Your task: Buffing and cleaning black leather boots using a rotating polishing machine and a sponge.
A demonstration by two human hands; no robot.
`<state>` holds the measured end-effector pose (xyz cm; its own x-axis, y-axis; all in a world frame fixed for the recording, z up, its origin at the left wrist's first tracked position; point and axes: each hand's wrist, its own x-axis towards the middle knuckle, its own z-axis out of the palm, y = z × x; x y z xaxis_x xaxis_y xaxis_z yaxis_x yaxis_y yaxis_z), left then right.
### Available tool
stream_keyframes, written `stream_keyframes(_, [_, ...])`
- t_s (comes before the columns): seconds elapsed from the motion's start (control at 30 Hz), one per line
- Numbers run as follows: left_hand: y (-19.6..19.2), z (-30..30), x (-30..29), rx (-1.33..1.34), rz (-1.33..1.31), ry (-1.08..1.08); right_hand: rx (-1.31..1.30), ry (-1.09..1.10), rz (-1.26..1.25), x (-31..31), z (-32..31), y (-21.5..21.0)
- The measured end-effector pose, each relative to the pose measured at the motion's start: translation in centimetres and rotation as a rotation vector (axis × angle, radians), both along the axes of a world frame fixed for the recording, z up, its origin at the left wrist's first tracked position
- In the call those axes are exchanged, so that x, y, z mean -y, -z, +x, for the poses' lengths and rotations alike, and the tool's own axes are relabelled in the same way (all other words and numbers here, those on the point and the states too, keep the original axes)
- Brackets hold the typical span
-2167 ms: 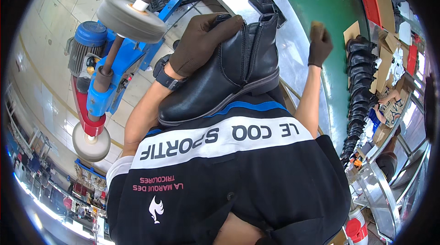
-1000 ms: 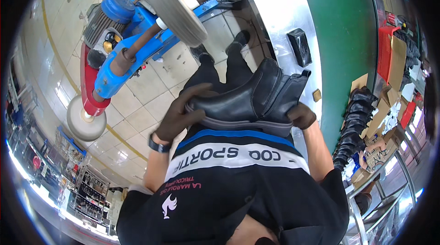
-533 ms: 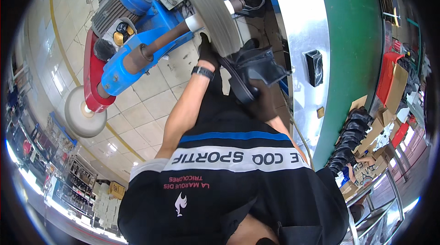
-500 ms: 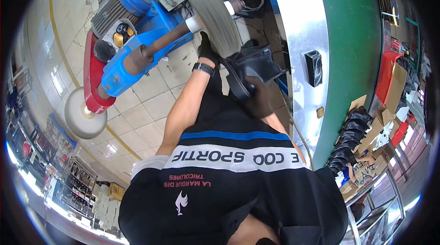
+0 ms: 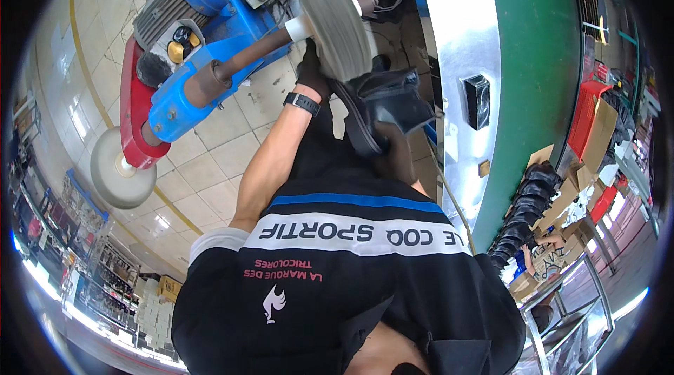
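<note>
A black leather boot (image 5: 397, 103) lies on its side against the lower edge of a large pale buffing wheel (image 5: 328, 21), which looks blurred as if spinning. My left hand (image 5: 311, 75), in a dark glove, is closed at the boot's toe end, close beside the wheel; its fingers are partly hidden. At the heel, my gloved right hand (image 5: 394, 156) grips the boot from below. The boot's sole edge (image 5: 357, 119) faces left, toward my left forearm. Part of the upper is hidden behind the wheel.
The wheel's shaft (image 5: 253, 56) runs to a blue and red machine (image 5: 186, 98) with a second pale wheel (image 5: 123, 175) at lower left. To the right stands a metal-edged green bench (image 5: 526, 59) with a black block (image 5: 477, 101). Several black shoes (image 5: 526, 210) line its far side.
The whole view has shifted slightly, with the machine now a little further left and up. The boot has tilted a bit, its upper showing more, and both hands keep hold of it.
</note>
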<state>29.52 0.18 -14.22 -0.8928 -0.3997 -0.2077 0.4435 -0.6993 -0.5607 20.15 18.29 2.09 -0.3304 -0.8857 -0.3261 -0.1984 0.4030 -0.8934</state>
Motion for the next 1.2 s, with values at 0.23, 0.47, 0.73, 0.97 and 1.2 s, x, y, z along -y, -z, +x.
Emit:
stream_keyframes(0.23, [3.1, -0.9, 1.6, 0.854, -0.968, 0.179, -0.182, 0.039, -0.123, 3.2, 1.7, 2.5])
stream_keyframes(0.47, [-3.3, -1.0, 1.3, 0.795, -0.267, 0.316, -0.216, -0.041, -0.070, 1.8, 0.8, 1.3])
stream_keyframes(0.73, [6.9, 2.3, -4.4, 0.859, -0.483, 0.261, -0.330, -0.379, 0.259, 6.4, -1.4, -5.6])
stream_keyframes(0.97, [-1.6, -0.6, -5.0, 0.618, -0.406, 0.217, -0.646, -0.667, 0.410, 6.7, -2.3, -10.8])
stream_keyframes(1.2, [0.0, -1.1, -5.9, 0.930, -0.811, 0.222, -0.768, -0.577, 0.393, 9.4, -0.9, -5.1])
